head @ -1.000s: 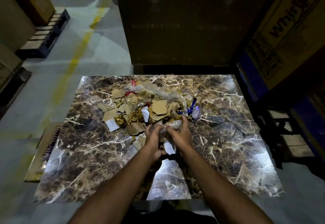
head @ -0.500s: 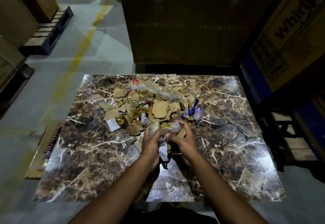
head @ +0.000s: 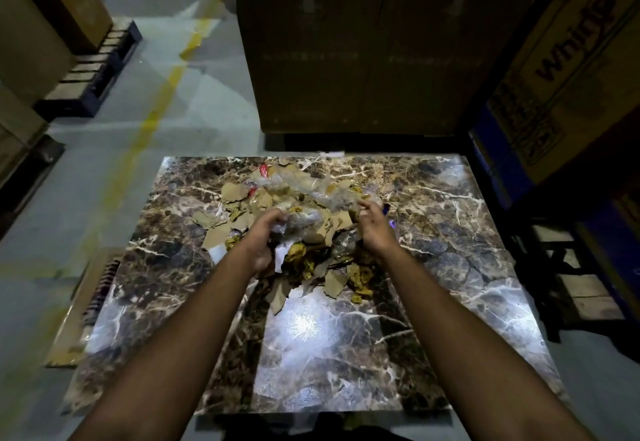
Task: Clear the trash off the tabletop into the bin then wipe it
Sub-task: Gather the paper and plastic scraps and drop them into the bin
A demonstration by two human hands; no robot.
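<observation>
Trash (head: pixel 304 229) is sitting between both hands on the marble table (head: pixel 450 267). Left hand (head: pixel 265 239) is curling round crinkly plastic; right hand (head: pixel 372 224) is half-curling, grip unclear.

Warehouse, tall stacked appliance cartons (head: pixel 571 70), wooden pallets (head: pixel 93 70), concrete floor with yellow lane line (head: pixel 152 118)

A glossy brown marble table (head: pixel 433 302) carries a loose trash pile (head: pixel 311 229) across its far middle: torn cardboard scraps (head: pixel 334 284), crumpled clear plastic (head: pixel 311 186), gold foil wrappers (head: pixel 362 283), a white scrap (head: pixel 217 253) and a red bit (head: pixel 264 170).
</observation>
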